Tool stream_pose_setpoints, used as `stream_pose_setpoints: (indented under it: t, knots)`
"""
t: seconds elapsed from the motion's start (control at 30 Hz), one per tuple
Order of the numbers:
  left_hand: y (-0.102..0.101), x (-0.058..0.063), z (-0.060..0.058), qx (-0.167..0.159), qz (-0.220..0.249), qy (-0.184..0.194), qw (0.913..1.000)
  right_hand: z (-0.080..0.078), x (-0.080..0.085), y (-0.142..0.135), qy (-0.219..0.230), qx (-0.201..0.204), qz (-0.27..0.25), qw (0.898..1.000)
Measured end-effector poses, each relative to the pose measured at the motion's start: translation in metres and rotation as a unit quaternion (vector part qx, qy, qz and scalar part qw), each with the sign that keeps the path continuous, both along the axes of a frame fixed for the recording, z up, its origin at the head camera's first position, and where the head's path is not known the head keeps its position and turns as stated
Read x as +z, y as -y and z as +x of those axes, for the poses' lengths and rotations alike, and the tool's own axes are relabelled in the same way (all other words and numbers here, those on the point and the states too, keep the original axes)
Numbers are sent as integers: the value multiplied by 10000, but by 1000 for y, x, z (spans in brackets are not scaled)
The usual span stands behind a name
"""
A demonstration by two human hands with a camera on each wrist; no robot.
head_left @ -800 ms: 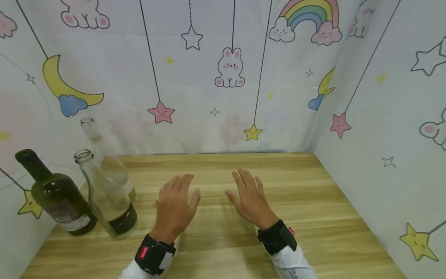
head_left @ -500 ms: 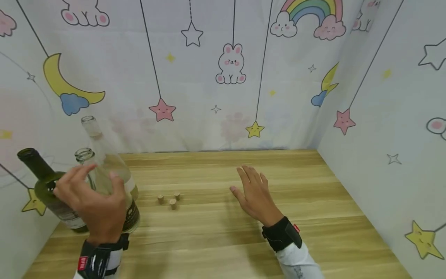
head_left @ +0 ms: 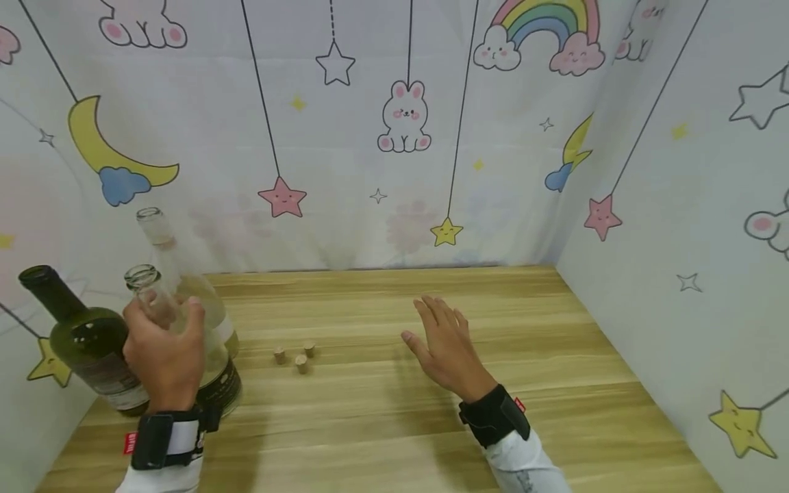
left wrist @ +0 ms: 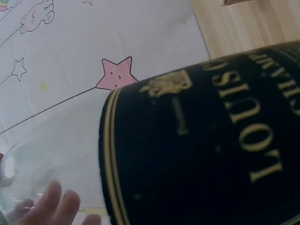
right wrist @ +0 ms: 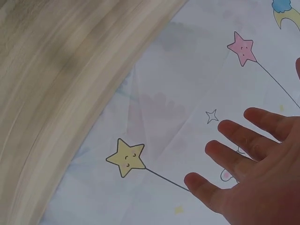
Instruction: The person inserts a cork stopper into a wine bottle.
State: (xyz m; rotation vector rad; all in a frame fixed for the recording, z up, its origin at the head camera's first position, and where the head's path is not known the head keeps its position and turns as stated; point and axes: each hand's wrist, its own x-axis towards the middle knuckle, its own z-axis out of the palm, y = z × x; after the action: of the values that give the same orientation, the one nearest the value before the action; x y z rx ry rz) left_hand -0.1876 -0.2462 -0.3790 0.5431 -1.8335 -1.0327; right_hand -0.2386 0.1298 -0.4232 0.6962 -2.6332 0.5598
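At the left of the head view, the nearer clear bottle [head_left: 216, 363] lies within the left hand [head_left: 165, 359], which grips it below the neck [head_left: 148, 282], thumb [head_left: 194, 316] at its right side. The left forearm [head_left: 161, 478] extends from the lower left; the right hand [head_left: 446, 352], right of centre, has fingers [head_left: 439, 315] extended.

The head camera is looking forward and down from up high, taking in the wooden table [head_left: 382, 424] and the cartoon wall cloth [head_left: 345, 137] behind it. The left wrist camera is sitting very close to the black label [left wrist: 197, 140] of a clear glass bottle [left wrist: 70, 150], facing the cloth sideways. The right wrist camera is peeking past the right hand [right wrist: 262, 173], tipped too. Head and right wrist views are both showing the smiling yellow star [right wrist: 125, 158].
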Motion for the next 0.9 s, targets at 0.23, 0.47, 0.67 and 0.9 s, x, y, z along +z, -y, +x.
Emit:
stream_pose_setpoints:
  t: [0.23,0.47,0.67,0.9]
  knots:
    - [2,-4,-2,-10,-127,138,9998,-2,2,-6,58,-88,16,9999]
    - [-14,3,14,-375,-241,446,9980,-5,5,-11,69,-135,-19,9999]
    - [-51,10,31,-1017,-699,272,9920,-5,4,-13,73,-187,-19,9998]
    - [-104,11,51,-2215,-944,246,9703,-4,2,-8,231,-58,97,9997]
